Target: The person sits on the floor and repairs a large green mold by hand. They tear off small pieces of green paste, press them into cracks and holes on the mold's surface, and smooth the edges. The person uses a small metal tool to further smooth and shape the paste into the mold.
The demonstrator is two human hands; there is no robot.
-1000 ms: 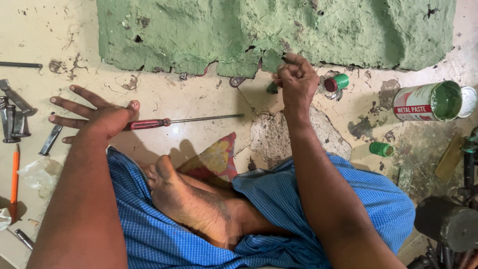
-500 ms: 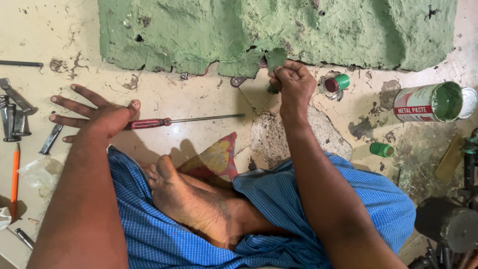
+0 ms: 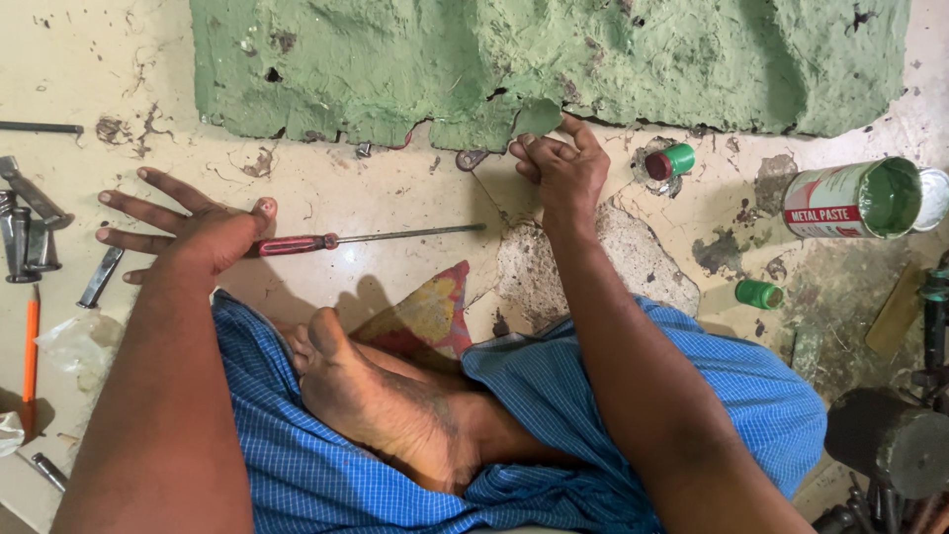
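Note:
My right hand (image 3: 559,168) is closed on a small flat scraper (image 3: 537,117) smeared with green paste, and presses it against the lower edge of a large green paste-covered slab (image 3: 395,59) lying on the floor. My left hand (image 3: 193,222) rests flat on the floor with fingers spread, its palm by the red handle of a long screwdriver (image 3: 336,238). I sit cross-legged in blue checked cloth, one bare foot showing.
A tin of green paste (image 3: 855,198) lies on its side at the right, with a green-capped bottle (image 3: 670,161) and a green cap (image 3: 758,293) near it. Metal tools (image 3: 30,232) and an orange pencil (image 3: 31,351) lie at the left. Dark machinery (image 3: 895,445) sits bottom right.
My right hand has slid a little left along the slab's lower edge with the scraper. My left hand has stayed where it was.

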